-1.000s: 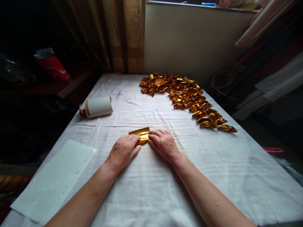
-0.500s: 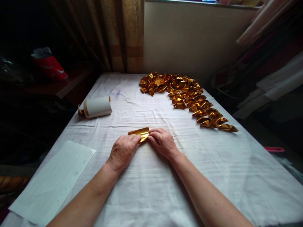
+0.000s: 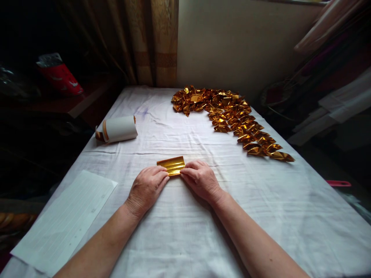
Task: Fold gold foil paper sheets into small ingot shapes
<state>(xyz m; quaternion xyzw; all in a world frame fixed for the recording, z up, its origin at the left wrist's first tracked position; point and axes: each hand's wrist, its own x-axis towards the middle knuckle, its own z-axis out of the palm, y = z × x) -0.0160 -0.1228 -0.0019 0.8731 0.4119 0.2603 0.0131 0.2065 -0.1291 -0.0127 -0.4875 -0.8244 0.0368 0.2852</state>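
A shiny gold foil paper (image 3: 174,164), creased in lengthwise bands, lies on the white cloth between my hands. My left hand (image 3: 148,187) pinches its near left corner between thumb and fingers. At the near right corner, my right hand (image 3: 201,179) grips the same sheet with its fingertips. Parts of the sheet's side edges are hidden by my fingers. Beyond, at the back right, many folded gold foil pieces (image 3: 226,101) are heaped, with a trail of them running toward the right edge.
A rolled white-backed sheet with gold inside (image 3: 120,129) lies at the left. Nearer me is a pale lined paper (image 3: 68,220). White cloth (image 3: 185,235) covers the table. A red patterned container (image 3: 61,79) stands on a dark side surface; a curtain (image 3: 165,46) hangs behind.
The gold foil paper, curled up at its near side before, now lies flatter with its bands showing. My hands have slid slightly toward me, to its near corners.
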